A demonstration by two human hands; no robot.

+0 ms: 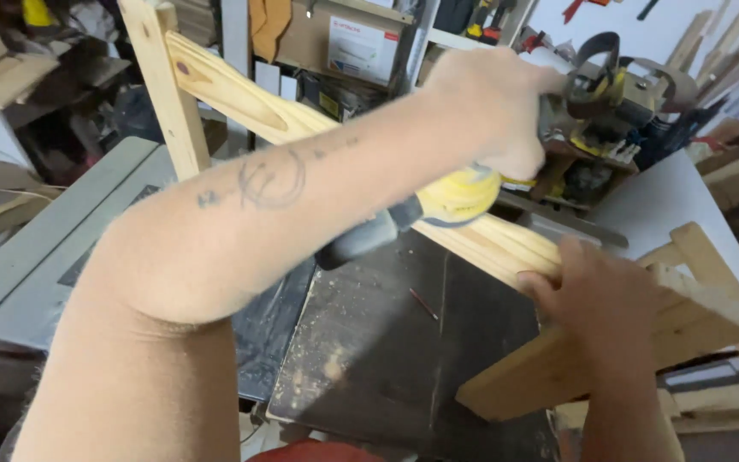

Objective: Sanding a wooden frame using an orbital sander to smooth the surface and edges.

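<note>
My left arm crosses the view from the lower left, and my left hand (491, 111) is shut on a yellow and black power tool (451, 198). The tool rests against a curved rail (241, 96) of a pale wooden frame, and my hand hides its top. At the lower right my right hand (600, 301) grips the frame where the rail meets a flat board (558, 368). The frame's upright post (164, 85) stands at the upper left.
A dark metal plate (387, 342) dusted with sawdust lies under the frame, with a grey machine table (44, 248) to its left. Shelves with boxes (361, 43) and a yellow tool with a sanding belt (617, 94) stand behind. On the right are a white surface (660, 205) and stacked wood.
</note>
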